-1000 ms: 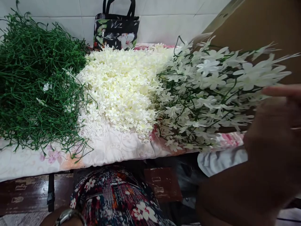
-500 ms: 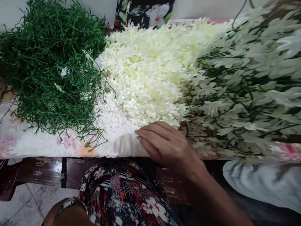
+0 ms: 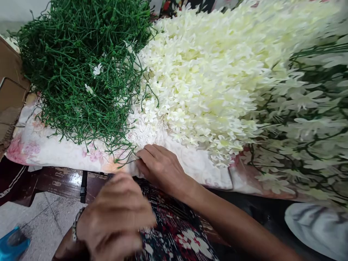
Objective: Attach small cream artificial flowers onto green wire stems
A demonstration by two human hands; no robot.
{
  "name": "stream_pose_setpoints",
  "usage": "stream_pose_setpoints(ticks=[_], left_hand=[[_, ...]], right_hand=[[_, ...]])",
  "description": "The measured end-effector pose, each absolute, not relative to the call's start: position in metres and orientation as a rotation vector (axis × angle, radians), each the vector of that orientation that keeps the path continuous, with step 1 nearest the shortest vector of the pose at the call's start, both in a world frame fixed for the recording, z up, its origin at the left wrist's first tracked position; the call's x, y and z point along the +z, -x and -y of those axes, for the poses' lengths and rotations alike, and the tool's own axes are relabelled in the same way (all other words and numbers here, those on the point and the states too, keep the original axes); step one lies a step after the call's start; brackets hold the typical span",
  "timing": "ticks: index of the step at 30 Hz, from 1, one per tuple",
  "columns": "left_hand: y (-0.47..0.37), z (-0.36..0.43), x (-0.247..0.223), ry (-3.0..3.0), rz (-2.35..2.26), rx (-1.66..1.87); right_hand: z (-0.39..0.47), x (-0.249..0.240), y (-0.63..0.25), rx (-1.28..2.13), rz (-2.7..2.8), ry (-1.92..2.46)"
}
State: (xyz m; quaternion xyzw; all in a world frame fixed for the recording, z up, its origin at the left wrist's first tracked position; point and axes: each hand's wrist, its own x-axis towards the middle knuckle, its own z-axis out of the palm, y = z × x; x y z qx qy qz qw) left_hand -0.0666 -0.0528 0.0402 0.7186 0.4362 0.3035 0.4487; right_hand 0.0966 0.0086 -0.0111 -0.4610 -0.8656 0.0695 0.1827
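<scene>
My right hand [image 3: 161,168] rests on the front edge of the flowered cloth [image 3: 67,150], its fingers pressed together at the tips of some green stems; what it grips, if anything, is hidden. Nearer the camera, my left hand [image 3: 118,214], with a bracelet at the wrist, hangs over my lap, smeared by motion. Beyond them lies a heap of green artificial stems [image 3: 87,69] on the left. Beside it spreads a large pile of cream-white artificial blossoms [image 3: 206,79]. Thin white pieces [image 3: 145,130] lie between the two heaps.
White flowers on green stems [image 3: 312,127] cover the right side. A cardboard box [image 3: 12,98] stands at the far left. Below the cloth's edge are dark wood, a black strap with a buckle [image 3: 83,186], a blue object [image 3: 13,244] on the floor and white fabric [image 3: 318,228] at lower right.
My right hand has moved left along the cloth edge to the green stems. My left hand has come up into view. The camera view has shifted, showing more of the left side.
</scene>
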Motion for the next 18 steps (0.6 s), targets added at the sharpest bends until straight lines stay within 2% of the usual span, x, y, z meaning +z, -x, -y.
stream_pose_setpoints(ticks=[4, 6, 18], left_hand=[[0.065, 0.025, 0.015, -2.325, -1.084, 0.483], [0.066, 0.021, 0.004, -2.455, -1.116, 0.471], [0.057, 0.016, -0.018, -2.409, -1.370, 0.931]], right_hand=[[-0.007, -0.012, -0.099, 0.289, 2.311, 1.370], [-0.007, -0.011, -0.105, 0.333, 2.227, 1.388], [0.000, -0.003, -0.156, 0.563, 1.800, 1.544]])
